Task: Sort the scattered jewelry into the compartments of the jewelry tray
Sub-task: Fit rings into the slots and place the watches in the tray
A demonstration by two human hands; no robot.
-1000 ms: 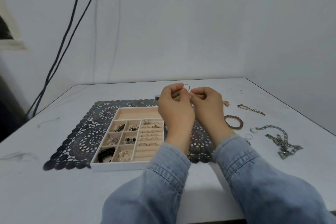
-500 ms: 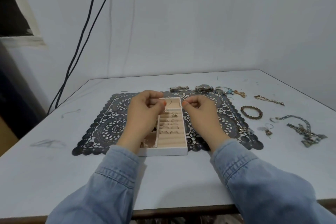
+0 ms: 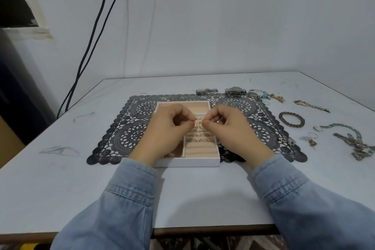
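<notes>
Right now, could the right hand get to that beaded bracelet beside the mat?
Probably yes: the beaded bracelet lies on bare table right of the right hand, with nothing standing between them.

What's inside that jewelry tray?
Rings sit in padded slots; the back compartment looks empty. The left hand and right hand, pinching a thin ring, hide the left compartments and some slots.

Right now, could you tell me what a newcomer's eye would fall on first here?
The person's left grip and right grip meet at centre, pinching a thin hoop above the ring rows of the jewelry tray, which sits on a dark lace mat. To the right, a beaded bracelet and a tangled chain lie loose on the table.
</notes>
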